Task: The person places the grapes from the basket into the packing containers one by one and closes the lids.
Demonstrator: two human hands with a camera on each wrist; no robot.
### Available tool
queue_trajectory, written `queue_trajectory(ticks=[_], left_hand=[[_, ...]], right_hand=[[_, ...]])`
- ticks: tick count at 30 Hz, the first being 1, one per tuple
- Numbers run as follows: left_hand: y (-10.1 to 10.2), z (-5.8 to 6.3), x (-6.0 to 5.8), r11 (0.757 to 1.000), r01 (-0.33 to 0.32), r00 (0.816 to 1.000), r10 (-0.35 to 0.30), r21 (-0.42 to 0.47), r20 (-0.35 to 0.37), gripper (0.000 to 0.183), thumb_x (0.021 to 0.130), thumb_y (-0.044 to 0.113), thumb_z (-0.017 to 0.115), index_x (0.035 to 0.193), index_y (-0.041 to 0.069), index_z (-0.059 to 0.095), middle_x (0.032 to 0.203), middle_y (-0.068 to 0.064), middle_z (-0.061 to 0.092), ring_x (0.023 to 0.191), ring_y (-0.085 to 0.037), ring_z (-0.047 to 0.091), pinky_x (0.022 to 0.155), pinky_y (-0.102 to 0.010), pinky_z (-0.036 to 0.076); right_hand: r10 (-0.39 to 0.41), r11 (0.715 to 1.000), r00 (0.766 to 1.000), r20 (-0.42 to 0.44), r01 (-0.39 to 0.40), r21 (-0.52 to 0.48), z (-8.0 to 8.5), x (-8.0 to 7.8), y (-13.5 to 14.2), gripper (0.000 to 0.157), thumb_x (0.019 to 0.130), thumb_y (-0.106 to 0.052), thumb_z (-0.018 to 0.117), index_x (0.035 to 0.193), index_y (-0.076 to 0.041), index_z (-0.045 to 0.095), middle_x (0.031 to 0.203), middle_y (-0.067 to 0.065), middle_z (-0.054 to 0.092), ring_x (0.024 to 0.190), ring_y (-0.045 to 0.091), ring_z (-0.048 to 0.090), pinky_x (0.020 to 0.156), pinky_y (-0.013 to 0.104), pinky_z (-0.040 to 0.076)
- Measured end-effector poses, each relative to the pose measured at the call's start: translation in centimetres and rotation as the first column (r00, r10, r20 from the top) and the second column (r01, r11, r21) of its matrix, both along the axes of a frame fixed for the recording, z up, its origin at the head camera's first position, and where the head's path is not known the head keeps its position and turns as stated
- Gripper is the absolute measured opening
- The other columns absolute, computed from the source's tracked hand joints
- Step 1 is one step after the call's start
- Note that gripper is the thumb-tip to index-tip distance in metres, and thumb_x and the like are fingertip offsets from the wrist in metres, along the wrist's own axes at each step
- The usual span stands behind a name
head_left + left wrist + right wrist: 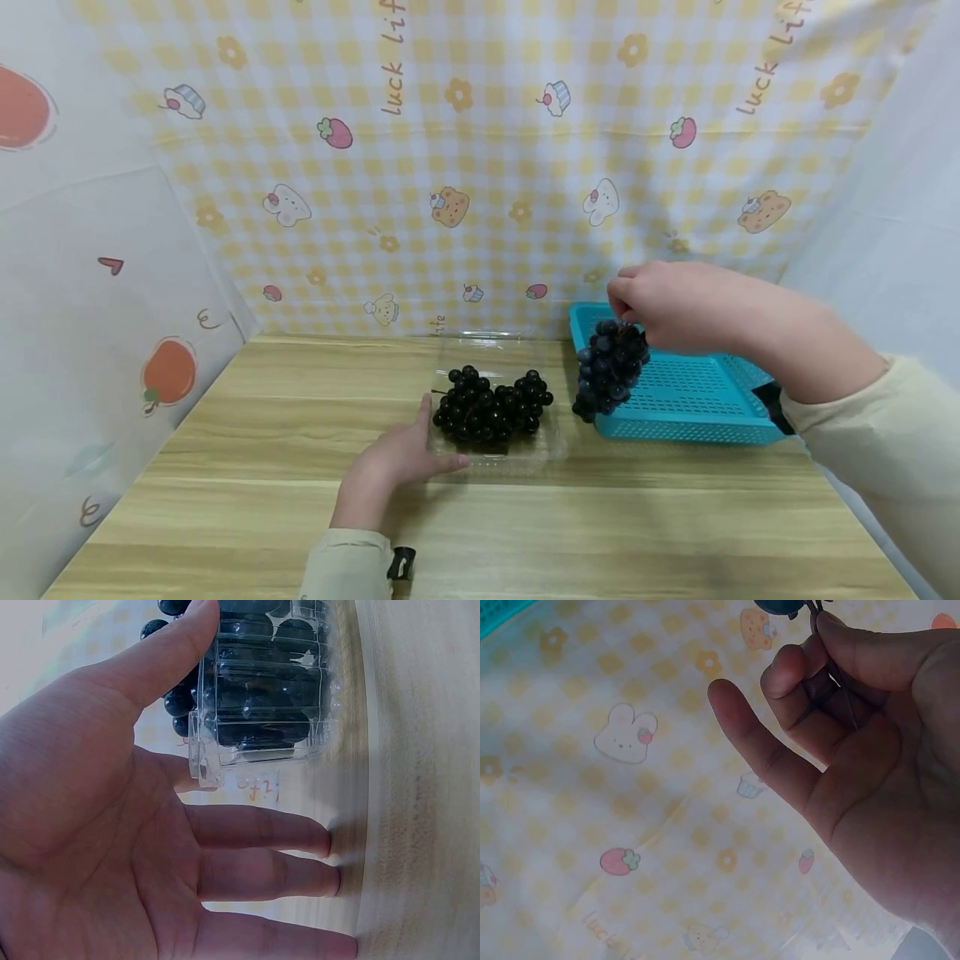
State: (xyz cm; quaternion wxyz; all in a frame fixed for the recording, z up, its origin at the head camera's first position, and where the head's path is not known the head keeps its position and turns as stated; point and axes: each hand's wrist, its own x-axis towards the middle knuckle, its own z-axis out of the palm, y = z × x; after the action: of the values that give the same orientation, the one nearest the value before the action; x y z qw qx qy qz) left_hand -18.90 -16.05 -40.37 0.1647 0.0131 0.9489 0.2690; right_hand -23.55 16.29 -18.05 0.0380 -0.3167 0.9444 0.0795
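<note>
A bunch of dark grapes point(612, 367) hangs beside the left rim of a turquoise basket point(675, 429). My right hand point(667, 304) pinches it from above by the stem. In the right wrist view, the thin stem point(843, 686) runs between thumb and fingers, with one finger stretched away. More shiny black grapes point(483, 408) lie in a clear plastic box point(551, 446) with its lid point(487, 346) folded back. My left hand point(401, 454) rests at the box's near left corner. Its fingers point(259, 874) are straight, and the thumb lies along the rim in the left wrist view.
The wooden table point(247, 467) ends at a checked cloth point(420, 167) hung behind it. White sheets point(82, 350) hang at both sides. The basket stands at the back right, partly covered by the right forearm.
</note>
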Motion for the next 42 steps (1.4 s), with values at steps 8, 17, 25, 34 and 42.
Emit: queue_trajectory(ticks=[8, 17, 25, 34, 42], left_hand=[[-0.1, -0.2, -0.1, 1.0, -0.004, 1.0, 0.004, 0.004, 0.002, 0.129, 0.087, 0.066, 0.078, 0.172, 0.009, -0.001, 0.119, -0.025, 0.076, 0.075, -0.022, 0.067, 0.093, -0.056, 0.062], [-0.1, -0.2, -0.2, 1.0, -0.005, 1.0, 0.005, 0.01, 0.003, 0.129, 0.086, 0.066, 0.078, 0.172, 0.009, 0.0, 0.13, -0.028, 0.072, 0.08, -0.023, 0.069, 0.096, -0.057, 0.061], [-0.1, -0.1, -0.2, 1.0, -0.003, 1.0, 0.003, 0.014, 0.003, 0.129, 0.086, 0.066, 0.079, 0.172, 0.009, 0.0, 0.123, -0.025, 0.074, 0.074, -0.022, 0.067, 0.095, -0.056, 0.061], [-0.2, -0.1, -0.3, 1.0, -0.008, 1.0, 0.008, 0.017, 0.003, 0.131, 0.084, 0.069, 0.079, 0.172, 0.009, 0.002, 0.139, -0.03, 0.067, 0.108, -0.039, 0.073, 0.106, -0.062, 0.056], [-0.2, -0.1, -0.4, 1.0, -0.004, 1.0, 0.004, 0.009, 0.0, 0.131, 0.084, 0.068, 0.08, 0.172, 0.01, 0.002, 0.127, -0.028, 0.073, 0.1, -0.034, 0.073, 0.102, -0.059, 0.058]], right_hand=[[0.107, 0.994, 0.994, -0.006, -0.107, 0.008, -2.1, 0.5, -1.3, 0.021, 0.103, 0.0, 0.061, 0.091, -0.018, 0.059, 0.089, -0.004, 0.057, 0.071, 0.014, 0.047, 0.062, 0.032, 0.038], [0.126, 0.992, 0.992, 0.031, -0.127, 0.026, -3.8, 1.2, -3.5, 0.021, 0.106, 0.001, 0.056, 0.095, -0.016, 0.061, 0.092, -0.001, 0.055, 0.07, 0.015, 0.041, 0.058, 0.03, 0.031], [0.159, 0.985, 0.986, 0.058, -0.162, 0.057, -5.6, 1.4, -5.7, 0.025, 0.099, 0.008, 0.061, 0.099, -0.016, 0.066, 0.095, -0.003, 0.062, 0.074, 0.012, 0.052, 0.061, 0.026, 0.043], [0.203, 0.977, 0.978, 0.049, -0.206, 0.052, -7.0, 1.0, -8.3, 0.018, 0.1, 0.003, 0.064, 0.102, -0.014, 0.068, 0.095, -0.002, 0.063, 0.071, 0.011, 0.054, 0.058, 0.025, 0.045], [0.25, 0.964, 0.968, 0.028, -0.251, 0.089, -8.1, 0.4, -11.6, 0.016, 0.1, -0.002, 0.065, 0.111, -0.011, 0.071, 0.101, 0.001, 0.068, 0.078, 0.015, 0.059, 0.062, 0.031, 0.053]])
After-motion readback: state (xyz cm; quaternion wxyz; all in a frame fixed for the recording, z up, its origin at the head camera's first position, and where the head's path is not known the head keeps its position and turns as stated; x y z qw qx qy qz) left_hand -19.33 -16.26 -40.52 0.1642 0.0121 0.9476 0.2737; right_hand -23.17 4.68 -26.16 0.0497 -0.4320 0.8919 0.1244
